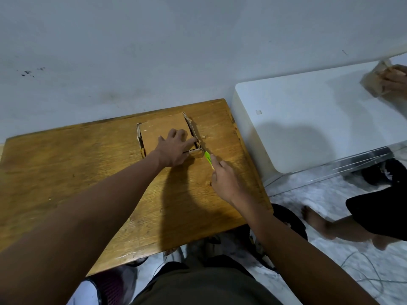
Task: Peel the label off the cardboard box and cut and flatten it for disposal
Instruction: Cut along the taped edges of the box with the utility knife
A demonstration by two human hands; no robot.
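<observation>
Cardboard box (164, 130) is seen toward the far edge of the wooden table (66, 172), pressed down by the left hand (174, 148), fingers spread flat on its top panel. Its side walls look splayed and partly slit — cutting seems well along, flattening unfinished; no label is visible. At its near right corner a green-handled cutter (208, 159) is gripped in the clenched right hand (223, 180). Counted: one box, one cutter.

Brown cardboard box (164, 128), green cutter (208, 158)
</observation>
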